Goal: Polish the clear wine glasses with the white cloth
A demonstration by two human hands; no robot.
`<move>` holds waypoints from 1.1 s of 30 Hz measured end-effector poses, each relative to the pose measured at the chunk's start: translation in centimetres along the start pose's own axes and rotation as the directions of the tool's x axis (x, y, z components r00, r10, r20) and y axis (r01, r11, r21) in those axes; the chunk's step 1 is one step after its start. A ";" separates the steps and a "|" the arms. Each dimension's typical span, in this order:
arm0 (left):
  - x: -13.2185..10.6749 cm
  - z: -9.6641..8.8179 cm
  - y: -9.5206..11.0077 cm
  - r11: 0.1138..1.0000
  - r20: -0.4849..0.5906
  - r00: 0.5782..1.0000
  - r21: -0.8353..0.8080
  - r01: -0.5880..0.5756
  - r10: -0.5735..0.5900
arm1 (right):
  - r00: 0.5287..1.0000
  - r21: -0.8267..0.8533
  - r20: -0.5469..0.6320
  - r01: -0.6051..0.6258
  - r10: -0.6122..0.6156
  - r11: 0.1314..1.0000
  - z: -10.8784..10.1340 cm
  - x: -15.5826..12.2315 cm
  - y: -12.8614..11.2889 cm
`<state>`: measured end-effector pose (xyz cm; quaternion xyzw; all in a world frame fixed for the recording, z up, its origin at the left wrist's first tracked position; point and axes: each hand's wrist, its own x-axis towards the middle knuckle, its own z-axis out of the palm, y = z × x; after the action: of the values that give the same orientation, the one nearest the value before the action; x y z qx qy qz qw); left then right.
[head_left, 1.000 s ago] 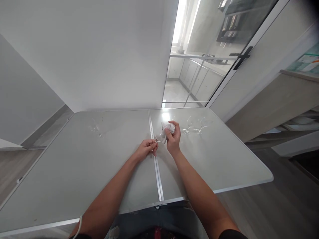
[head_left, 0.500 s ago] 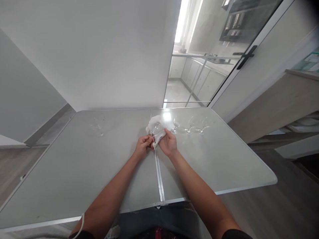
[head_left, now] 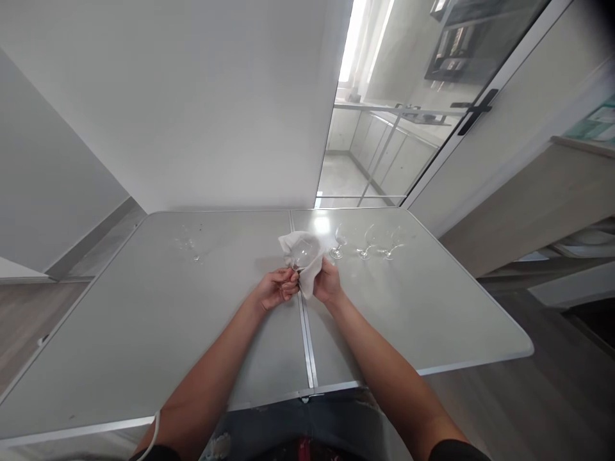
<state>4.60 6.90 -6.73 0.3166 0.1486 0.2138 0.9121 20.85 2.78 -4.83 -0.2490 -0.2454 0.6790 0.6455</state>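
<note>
A clear wine glass (head_left: 303, 252) is tilted in front of me over the table seam, its bowl pointing away. My left hand (head_left: 279, 286) pinches the glass low down, around its stem or foot, which the fingers mostly hide. A white cloth (head_left: 312, 271) wraps behind and along the right side of the bowl. With fingers mostly behind that cloth, my right hand (head_left: 327, 279) grips it against the glass. Just right of this hand stands another stemmed glass (head_left: 337, 244).
Two more stemmed glasses (head_left: 365, 246) (head_left: 390, 246) stand farther right on the grey folding table (head_left: 413, 307). Clear glassware (head_left: 192, 250) sits at the table's far left. A white wall (head_left: 216, 115) and a glazed door (head_left: 375, 153) lie behind.
The glass and cloth have turned and come slightly toward me, so the bowl shows more fully. The left hand has shifted a little lower; the cloth is spread wider behind the bowl.
</note>
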 end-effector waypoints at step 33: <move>0.4 2.1 -1.4 0.950 -0.033 0.998 0.310 -0.037 0.050 | 0.992 -0.108 0.127 -0.005 0.019 0.994 -0.2 -0.3 -1.4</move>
<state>6.26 5.06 -6.04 0.4542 0.1918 0.2142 0.8432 22.08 2.55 -4.05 -0.2406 -0.3211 0.6833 0.6100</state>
